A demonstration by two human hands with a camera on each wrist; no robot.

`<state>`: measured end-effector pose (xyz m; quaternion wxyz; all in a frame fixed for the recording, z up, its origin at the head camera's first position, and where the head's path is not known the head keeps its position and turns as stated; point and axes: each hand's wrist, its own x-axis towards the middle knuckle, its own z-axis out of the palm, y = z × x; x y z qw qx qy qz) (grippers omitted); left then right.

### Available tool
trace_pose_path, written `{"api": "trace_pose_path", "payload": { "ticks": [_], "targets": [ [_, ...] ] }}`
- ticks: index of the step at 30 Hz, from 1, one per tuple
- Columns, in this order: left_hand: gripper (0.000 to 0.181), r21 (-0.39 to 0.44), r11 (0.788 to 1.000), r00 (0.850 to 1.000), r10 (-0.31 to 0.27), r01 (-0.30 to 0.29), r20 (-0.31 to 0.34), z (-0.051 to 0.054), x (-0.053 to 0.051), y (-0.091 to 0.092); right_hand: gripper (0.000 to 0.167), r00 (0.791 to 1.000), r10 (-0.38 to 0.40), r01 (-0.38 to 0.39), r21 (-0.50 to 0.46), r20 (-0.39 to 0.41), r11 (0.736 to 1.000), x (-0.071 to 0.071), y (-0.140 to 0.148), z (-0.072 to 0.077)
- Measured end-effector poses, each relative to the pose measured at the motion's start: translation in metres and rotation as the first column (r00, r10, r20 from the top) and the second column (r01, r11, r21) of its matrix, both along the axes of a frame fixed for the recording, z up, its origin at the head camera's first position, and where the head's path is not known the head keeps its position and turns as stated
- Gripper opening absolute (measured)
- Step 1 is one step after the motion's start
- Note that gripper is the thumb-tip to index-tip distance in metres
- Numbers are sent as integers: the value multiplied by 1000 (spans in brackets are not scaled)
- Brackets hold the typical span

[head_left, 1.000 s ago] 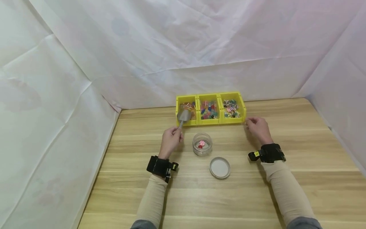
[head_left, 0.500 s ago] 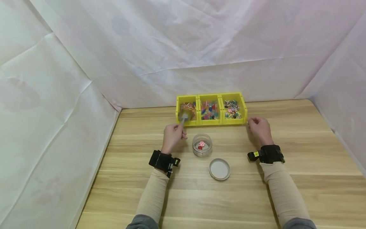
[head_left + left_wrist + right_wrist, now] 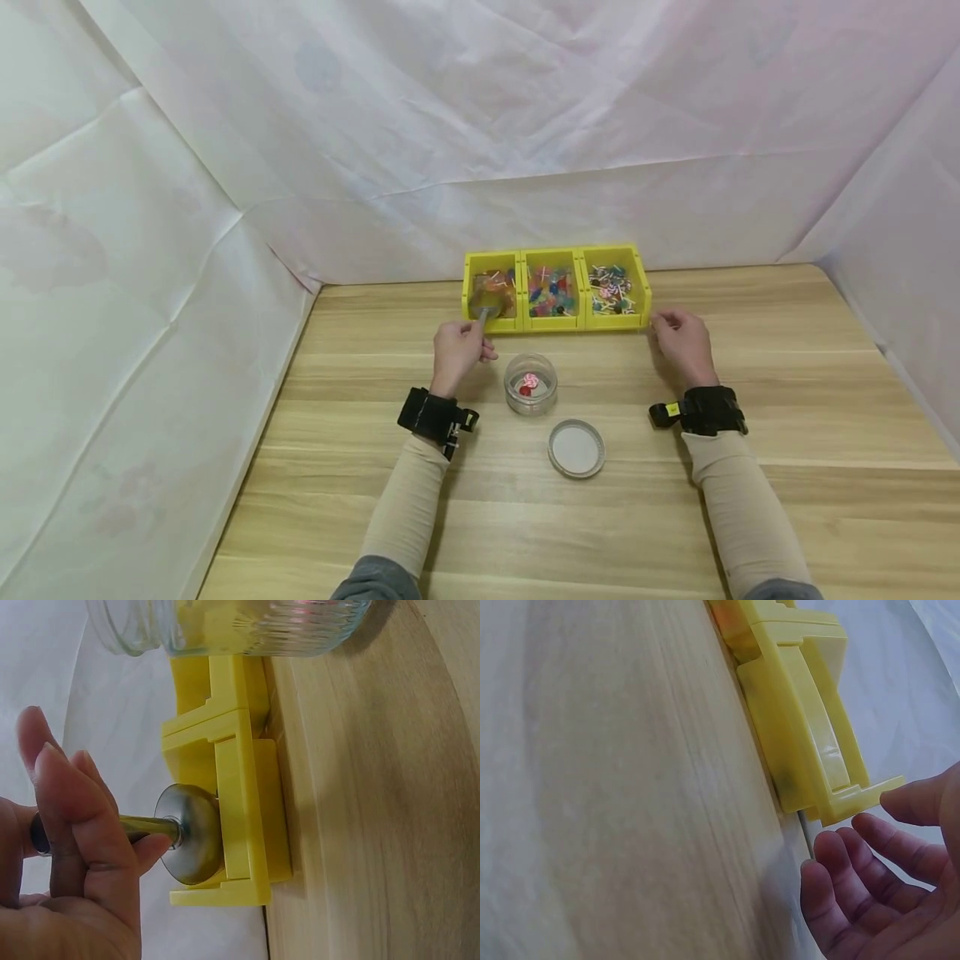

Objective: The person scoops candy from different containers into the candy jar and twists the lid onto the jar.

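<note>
Head view: the scoop (image 3: 484, 313), gripped in the left hand (image 3: 456, 354), has dipped lower into the left bin (image 3: 507, 325) at that hand's 1 o'clock, so scooping seems under way; jar (image 3: 531, 406) at 4 o'clock. Right hand (image 3: 686, 340) pinches the right bin (image 3: 617, 322).

Left wrist view: scoop (image 3: 193, 836), handle partly hidden by left hand (image 3: 86, 847); glass jar (image 3: 262, 630), cropped at top. Right wrist view: right hand (image 3: 885, 881), cropped at right.

No writing is legible; the yellow label (image 3: 672, 409) on the right wrist camera (image 3: 660, 416) is too small.
</note>
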<state>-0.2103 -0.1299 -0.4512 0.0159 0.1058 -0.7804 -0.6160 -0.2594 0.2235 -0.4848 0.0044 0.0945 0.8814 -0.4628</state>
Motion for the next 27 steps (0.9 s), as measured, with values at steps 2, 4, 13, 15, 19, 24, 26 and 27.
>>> {"api": "trace_pose_path", "payload": {
  "ticks": [2,4,13,15,19,24,26,27],
  "targets": [
    [34,9,1000,1000,-2,2,2,-1,-1,2,47,1000,0,0,12,-11,1000,0,1,-1],
    [34,7,1000,1000,-5,5,-1,-3,-2,3,47,1000,6,-5,21,-26,1000,0,2,-2],
    [38,-10,1000,1000,-15,15,15,-11,-3,7,42,999,38,-40,-28,-37,999,4,3,-5],
    [37,1,1000,1000,-23,23,13,-12,-4,8,42,999,41,-42,-30,-33,999,5,3,-5],
    [35,23,999,999,-40,39,2,-13,-5,10,45,998,51,-53,-45,-35,998,4,3,-3],
    [33,47,998,999,-49,49,-9,-16,-6,11,44,998,54,-56,-61,-39,997,4,2,-2],
    [33,58,997,999,-47,48,-12,-17,-6,11,44,998,53,-55,-71,-35,996,4,1,-2],
    [32,63,997,999,-45,45,-14,-17,-6,12,43,998,53,-55,-76,-34,996,4,1,-2]
  ]
}}
